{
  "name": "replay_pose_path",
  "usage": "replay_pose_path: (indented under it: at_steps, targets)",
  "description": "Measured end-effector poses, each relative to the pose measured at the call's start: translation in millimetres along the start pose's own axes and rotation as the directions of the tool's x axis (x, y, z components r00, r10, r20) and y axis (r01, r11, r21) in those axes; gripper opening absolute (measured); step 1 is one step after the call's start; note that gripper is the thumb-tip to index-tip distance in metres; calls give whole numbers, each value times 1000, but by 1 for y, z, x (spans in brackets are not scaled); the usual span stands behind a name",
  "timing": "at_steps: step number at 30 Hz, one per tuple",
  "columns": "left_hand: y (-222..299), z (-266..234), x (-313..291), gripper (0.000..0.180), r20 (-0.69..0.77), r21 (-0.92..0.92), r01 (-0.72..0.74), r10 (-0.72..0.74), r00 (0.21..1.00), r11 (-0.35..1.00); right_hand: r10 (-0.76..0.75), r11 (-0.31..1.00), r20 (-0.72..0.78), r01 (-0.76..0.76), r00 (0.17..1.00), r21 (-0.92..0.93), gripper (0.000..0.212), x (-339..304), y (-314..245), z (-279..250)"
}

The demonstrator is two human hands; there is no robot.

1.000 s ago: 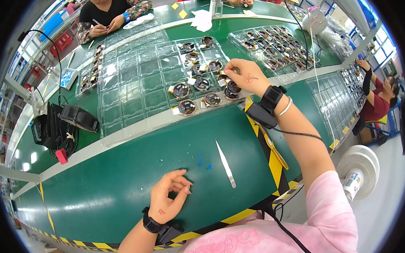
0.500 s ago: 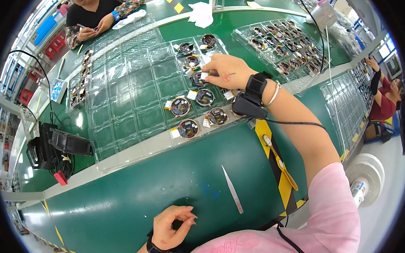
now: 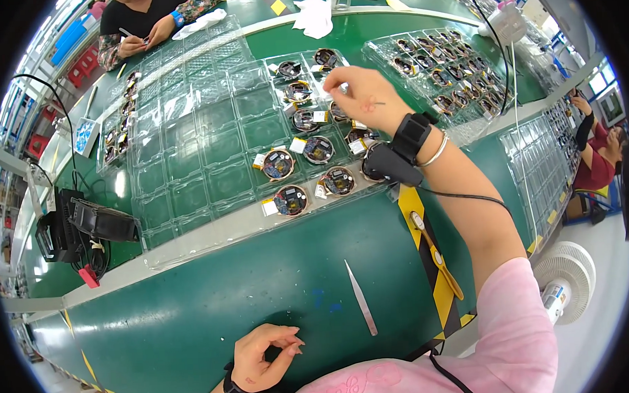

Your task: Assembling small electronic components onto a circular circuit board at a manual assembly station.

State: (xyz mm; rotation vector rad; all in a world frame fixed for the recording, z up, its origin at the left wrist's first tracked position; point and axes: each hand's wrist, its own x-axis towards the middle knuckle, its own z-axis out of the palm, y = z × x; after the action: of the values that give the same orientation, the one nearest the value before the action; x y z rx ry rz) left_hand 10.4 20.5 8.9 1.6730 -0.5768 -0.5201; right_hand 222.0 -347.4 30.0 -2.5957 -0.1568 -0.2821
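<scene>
Reaching over the clear blister tray (image 3: 209,158), the right hand (image 3: 363,94) pinches at a round module (image 3: 339,111) seated in a far pocket, while the left hand (image 3: 261,354) rests loosely curled, holding nothing visible, on the green desk (image 3: 194,318) near the tweezers (image 3: 361,307); best lifted straight up, sparing neighbouring modules.

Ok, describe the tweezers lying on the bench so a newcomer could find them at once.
Start at the green workbench and look at its near strip, below the clear plastic trays. The tweezers lie there alone, between the left hand and the yellow-black tape stripe: a slim, silvery, pointed sliver, the only bare metal tool there.
</scene>
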Motion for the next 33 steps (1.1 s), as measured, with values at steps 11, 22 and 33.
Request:
replay_pose_path:
  at_steps: [11, 22, 33]
  targets:
    - [1, 1, -1, 28, 26, 30, -2, 1, 1000, 1000, -67, 991, 80, 76, 995, -107, 28, -16, 37, -10]
    - [0, 3, -2, 29, 18, 37, -3, 2, 1000, 999, 59, 993, 142, -72, 988, 92, 28, -17, 37, -14]
    - [0, 2, -3, 30, 18, 33, 10, -10, 1000, 999, 237, 948, 308, -288, 922, 133, 33, -48, 9, -53]
